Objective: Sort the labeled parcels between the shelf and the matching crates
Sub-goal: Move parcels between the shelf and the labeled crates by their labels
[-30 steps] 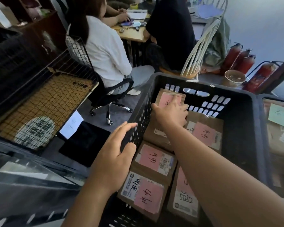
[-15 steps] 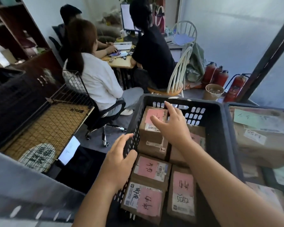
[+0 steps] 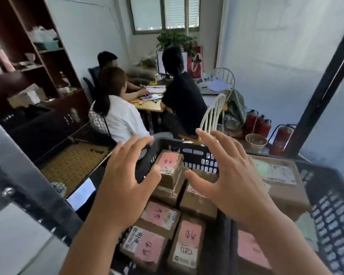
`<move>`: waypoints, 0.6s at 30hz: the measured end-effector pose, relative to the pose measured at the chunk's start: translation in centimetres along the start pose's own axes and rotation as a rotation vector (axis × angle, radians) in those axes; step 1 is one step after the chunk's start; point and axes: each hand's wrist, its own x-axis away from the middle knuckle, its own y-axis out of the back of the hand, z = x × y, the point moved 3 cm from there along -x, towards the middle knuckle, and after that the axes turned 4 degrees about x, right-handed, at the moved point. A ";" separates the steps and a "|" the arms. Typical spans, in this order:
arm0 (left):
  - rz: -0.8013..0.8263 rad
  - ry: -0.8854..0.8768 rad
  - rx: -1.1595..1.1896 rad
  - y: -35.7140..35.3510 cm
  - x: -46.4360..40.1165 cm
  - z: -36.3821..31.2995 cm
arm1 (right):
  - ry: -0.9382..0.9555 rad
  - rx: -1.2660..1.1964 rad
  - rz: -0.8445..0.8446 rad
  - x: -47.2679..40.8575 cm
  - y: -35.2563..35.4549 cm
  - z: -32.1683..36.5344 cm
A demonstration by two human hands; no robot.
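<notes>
A black plastic crate in front of me holds several brown cardboard parcels with pink handwritten labels. The topmost small parcel sits stacked on others at the crate's far left. My left hand hovers over the crate's left wall, fingers spread, holding nothing. My right hand hovers above the middle parcels, fingers spread, also empty. A second black crate on the right holds a large parcel with a green label and a pink-labelled parcel below it.
A grey metal frame bar crosses the lower left. Three people sit at a desk behind the crates, with a white chair close by. Red fire extinguishers and a paper bowl stand at right. A dark shelf is at left.
My view has tilted upward. My right hand has let go of the far parcel and lifted above the crate. My left hand has left the crate's wall and risen, fingers spread.
</notes>
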 end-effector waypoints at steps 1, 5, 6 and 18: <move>-0.043 0.007 -0.014 0.2 1.0 -1.3 | 0.044 -0.027 0.014 0.3 0.6 0.0; -0.230 0.111 -0.062 1.9 6.3 -4.8 | 0.212 -0.146 0.068 1.9 2.3 0.9; -0.270 0.138 -0.081 2.4 7.9 -5.5 | 0.253 -0.177 0.083 2.5 2.6 1.3; -0.761 0.520 -0.405 14.2 33.5 -13.8 | 0.869 -0.603 0.357 14.7 5.6 20.9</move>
